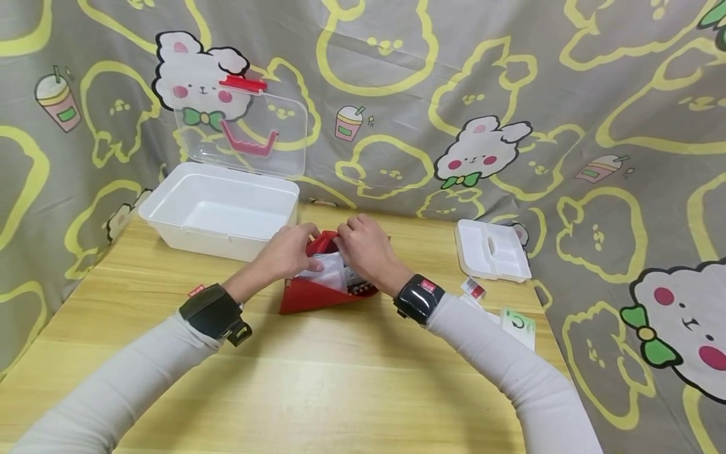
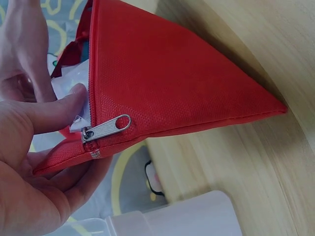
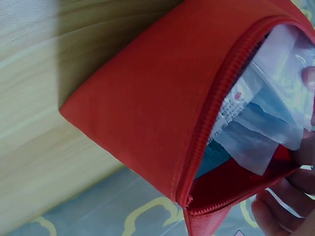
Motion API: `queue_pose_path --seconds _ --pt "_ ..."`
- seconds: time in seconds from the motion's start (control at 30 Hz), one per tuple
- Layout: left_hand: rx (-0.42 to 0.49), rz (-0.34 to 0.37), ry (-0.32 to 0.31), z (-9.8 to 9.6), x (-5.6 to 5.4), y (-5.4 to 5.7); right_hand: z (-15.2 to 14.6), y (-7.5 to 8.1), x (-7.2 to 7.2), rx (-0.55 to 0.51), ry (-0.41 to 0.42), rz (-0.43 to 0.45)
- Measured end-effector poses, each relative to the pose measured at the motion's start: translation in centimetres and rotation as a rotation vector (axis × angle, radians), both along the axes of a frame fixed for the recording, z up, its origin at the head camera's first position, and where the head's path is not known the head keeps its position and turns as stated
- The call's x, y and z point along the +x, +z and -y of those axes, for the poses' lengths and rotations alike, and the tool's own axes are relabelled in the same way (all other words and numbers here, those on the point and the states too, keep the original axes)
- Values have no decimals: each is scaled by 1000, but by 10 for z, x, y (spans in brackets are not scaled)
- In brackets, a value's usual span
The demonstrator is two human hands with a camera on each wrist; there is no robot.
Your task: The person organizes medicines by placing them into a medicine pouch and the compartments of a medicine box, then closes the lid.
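Observation:
A red zippered pouch [image 1: 309,299] stands on the wooden table with its mouth unzipped. Inside are clear plastic packets [image 3: 253,147], a printed white label and something teal. My left hand [image 1: 288,251] grips the pouch's left end, its thumb over the mouth against a packet and its fingers behind the fabric. Beside the thumb, a silver zipper pull [image 2: 109,129] shows in the left wrist view. My right hand [image 1: 367,251] holds the back rim with bent fingers. The depth of the pouch is hidden from the head view.
Behind my left hand stands a white box [image 1: 218,243], its clear lid [image 1: 198,142] raised. A white divided tray [image 1: 473,255] lies at the back right. Nearer are a small red-and-white packet [image 1: 473,289] and a green-and-white packet [image 1: 518,325]. A patterned curtain [image 1: 391,50] surrounds the table.

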State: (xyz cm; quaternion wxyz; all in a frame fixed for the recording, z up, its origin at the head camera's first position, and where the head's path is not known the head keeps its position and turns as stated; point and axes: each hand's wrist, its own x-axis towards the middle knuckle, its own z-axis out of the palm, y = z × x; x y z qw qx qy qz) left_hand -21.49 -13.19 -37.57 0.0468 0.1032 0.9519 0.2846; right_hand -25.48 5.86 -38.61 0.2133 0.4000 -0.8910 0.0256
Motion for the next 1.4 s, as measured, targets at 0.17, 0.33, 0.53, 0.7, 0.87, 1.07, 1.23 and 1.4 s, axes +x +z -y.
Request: queue_pose_path --seconds 0.17,0.33,0.53,0.7,0.87,1.07,1.23,1.4 --pt "-1 -9 -3 0 -1 -1 1 -1 -2 -55 -56 84" --pt "-3 -34 -3 2 -1 -2 -3 4 -4 -166 -144 239" --pt "-13 -48 5 5 -2 -4 -8 6 -2 -175 -118 233" --pt "-34 -56 10 6 -2 -5 -13 5 1 -156 -78 171" --pt "-57 -84 -3 5 -4 -7 -12 6 3 -157 -58 146" --pt "-87 -116 -4 4 -6 -9 -12 7 3 -190 -46 141" --pt "-104 -98 11 8 -8 -9 -15 6 4 -161 -32 91" --pt "-93 -67 -1 13 -10 -8 -21 -1 9 -18 43 -92"
